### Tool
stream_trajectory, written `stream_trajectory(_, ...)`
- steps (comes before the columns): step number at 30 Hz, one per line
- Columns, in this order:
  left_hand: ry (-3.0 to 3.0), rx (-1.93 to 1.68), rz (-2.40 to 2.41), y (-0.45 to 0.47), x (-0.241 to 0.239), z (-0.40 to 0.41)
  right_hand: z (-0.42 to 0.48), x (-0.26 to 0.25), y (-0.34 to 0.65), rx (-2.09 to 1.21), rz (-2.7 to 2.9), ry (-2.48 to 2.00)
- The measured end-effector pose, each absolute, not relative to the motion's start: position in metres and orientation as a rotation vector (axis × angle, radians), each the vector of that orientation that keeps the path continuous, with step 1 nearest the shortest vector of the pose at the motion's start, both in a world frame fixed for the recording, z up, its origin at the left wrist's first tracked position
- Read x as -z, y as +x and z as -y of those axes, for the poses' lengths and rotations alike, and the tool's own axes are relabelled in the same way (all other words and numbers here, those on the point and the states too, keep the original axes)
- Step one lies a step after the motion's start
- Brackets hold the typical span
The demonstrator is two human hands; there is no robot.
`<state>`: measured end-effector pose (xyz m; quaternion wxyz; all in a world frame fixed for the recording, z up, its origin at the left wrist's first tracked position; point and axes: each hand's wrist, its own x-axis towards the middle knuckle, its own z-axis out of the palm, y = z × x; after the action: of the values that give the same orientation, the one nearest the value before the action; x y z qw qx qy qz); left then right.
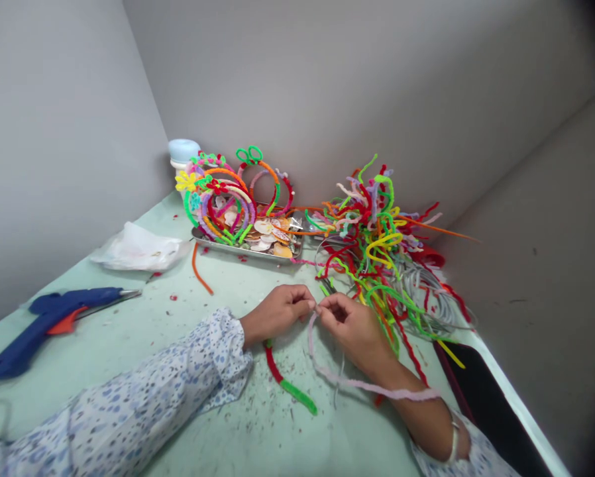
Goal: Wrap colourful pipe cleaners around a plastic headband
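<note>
My left hand (278,311) and my right hand (353,326) meet fingertip to fingertip over the pale green table (143,311). Both pinch the top end of a pale pink pipe cleaner (362,384), which loops down and trails right under my right forearm. A red-and-green pipe cleaner (288,383) lies on the table just below my hands. My left arm wears a white sleeve with blue spots. A bangle sits on my right wrist.
A tangled heap of coloured pipe cleaners (377,232) lies behind my right hand. A metal tray (248,248) holds pipe-cleaner headbands and small pieces. A blue glue gun (54,318) lies at left, beside a crumpled plastic bag (136,248). Grey walls enclose the corner.
</note>
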<state>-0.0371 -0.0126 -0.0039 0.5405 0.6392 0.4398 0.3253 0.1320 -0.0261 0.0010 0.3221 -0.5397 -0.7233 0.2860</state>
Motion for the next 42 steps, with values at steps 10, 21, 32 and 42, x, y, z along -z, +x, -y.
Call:
stream_trajectory(10, 1.528, -0.777, -1.032, -0.0376, 0.0043, 0.0124, 0.0302, -0.0012, 0.1346, -0.15, 2.228, -1.267)
stream_trajectory(21, 1.53, -0.767, -1.029, -0.0373, 0.0046, 0.0123, 0.0301, 0.0014, 0.136, -0.216, 2.201, -1.249)
stream_trajectory(32, 1.538, -0.788, -1.033, -0.0373, 0.006, 0.0111, 0.034, 0.0012, 0.1335, 0.171, 2.304, -1.265)
stream_trajectory(42, 1.472, -0.843, -0.981, -0.0367, 0.0038, 0.0128, 0.0251, -0.0033, 0.1331, -0.968, 1.731, -1.381)
